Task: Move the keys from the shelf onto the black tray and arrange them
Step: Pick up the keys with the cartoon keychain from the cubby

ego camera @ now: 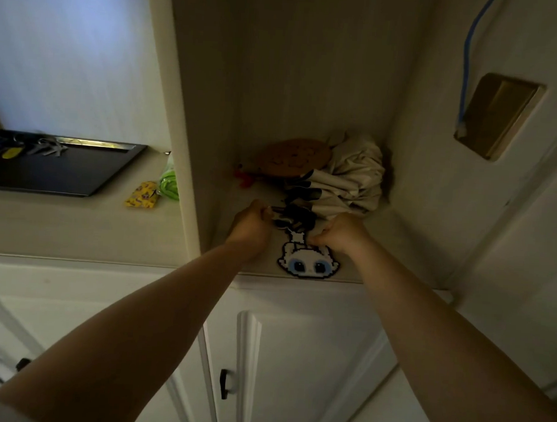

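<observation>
Nearest me, both bare forearms reach into the shelf (383, 222) niche. My left hand (252, 228) is curled around a dark bunch of keys (291, 216); my right hand (342, 233) pinches the top of the white pixel-cat charm (308, 262) lying at the shelf edge. Behind them sit crumpled cloth (350, 179) and a brown round mat (294, 156). Far left, the black tray (66, 174) on the desk (76, 229) already carries other keys (49, 149).
</observation>
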